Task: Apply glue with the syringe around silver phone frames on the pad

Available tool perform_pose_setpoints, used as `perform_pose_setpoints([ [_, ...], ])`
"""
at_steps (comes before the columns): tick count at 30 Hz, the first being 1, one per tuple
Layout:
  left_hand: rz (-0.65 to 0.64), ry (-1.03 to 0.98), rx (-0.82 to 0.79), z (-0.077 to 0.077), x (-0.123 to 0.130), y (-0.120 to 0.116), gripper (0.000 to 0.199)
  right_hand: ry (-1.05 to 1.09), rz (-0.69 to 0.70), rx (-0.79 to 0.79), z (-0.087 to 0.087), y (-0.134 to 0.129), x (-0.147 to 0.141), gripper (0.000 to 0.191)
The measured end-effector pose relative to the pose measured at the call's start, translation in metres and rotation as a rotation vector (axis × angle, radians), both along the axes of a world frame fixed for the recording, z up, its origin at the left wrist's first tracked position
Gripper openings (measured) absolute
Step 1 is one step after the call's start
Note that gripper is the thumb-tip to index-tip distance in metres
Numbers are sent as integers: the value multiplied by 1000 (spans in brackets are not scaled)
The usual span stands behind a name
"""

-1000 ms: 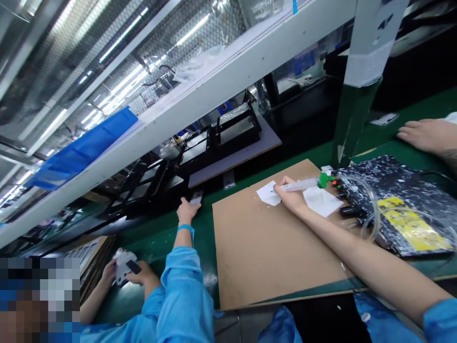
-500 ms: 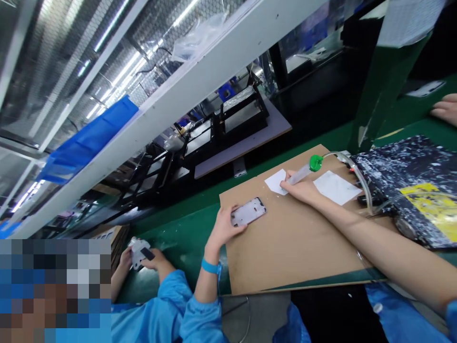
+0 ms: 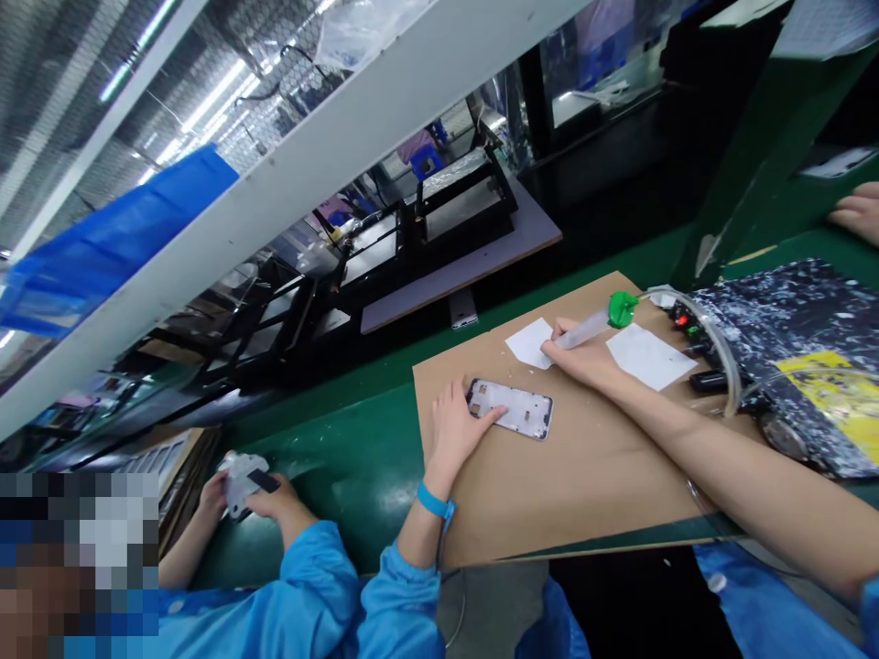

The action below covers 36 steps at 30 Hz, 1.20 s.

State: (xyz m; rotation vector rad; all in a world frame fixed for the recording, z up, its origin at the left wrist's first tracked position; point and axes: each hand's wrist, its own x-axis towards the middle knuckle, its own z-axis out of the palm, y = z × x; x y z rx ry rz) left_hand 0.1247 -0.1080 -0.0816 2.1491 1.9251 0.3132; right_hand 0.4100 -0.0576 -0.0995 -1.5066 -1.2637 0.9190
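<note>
My left hand [image 3: 459, 423], with a blue band at its wrist, rests at the left end of a pale phone frame [image 3: 522, 412], its thumb lying on the frame's surface and the other fingers spread beside it. The frame lies flat on a brown board [image 3: 583, 476]. My right hand [image 3: 580, 355] is closed around a clear syringe [image 3: 583, 330] with a green cap [image 3: 623, 309] and a tube. The syringe's tip end is hidden by the fingers, over a white paper [image 3: 530, 343]. A second white sheet [image 3: 649, 356] lies right of that hand.
A speckled black box [image 3: 817, 311] with a yellow label and coiled tubing stands at the right. At the left, a co-worker's hands hold a pale part [image 3: 244, 480]. Another person's hand [image 3: 858, 210] shows at the far right. A white shelf beam [image 3: 357, 119] crosses above.
The phone frame has moved right and turned, its right end now lower. My left hand has shifted right with it, thumb now over the frame. My right hand still holds the syringe over the paper.
</note>
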Motion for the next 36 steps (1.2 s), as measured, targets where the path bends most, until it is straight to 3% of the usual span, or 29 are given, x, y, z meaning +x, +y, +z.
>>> perform_pose_setpoints([
  [4,-241,-317,-97,-2,6,25,92,80,-50,121,5,-2,-1,24],
  [9,-394,-438,-173,-14,13,26,94,153,152,128,10,-18,-9,20],
  [13,-429,-454,-181,-22,11,18,100,151,354,10,6,-30,-19,15],
  [18,-470,-490,-153,-24,11,16,94,97,463,-87,-2,-36,-22,19],
  [25,-501,-499,-147,-24,14,15,90,-5,422,-75,-1,-39,-16,33],
  [36,-514,-515,-141,-27,17,17,84,-67,448,-70,5,-40,-15,32],
])
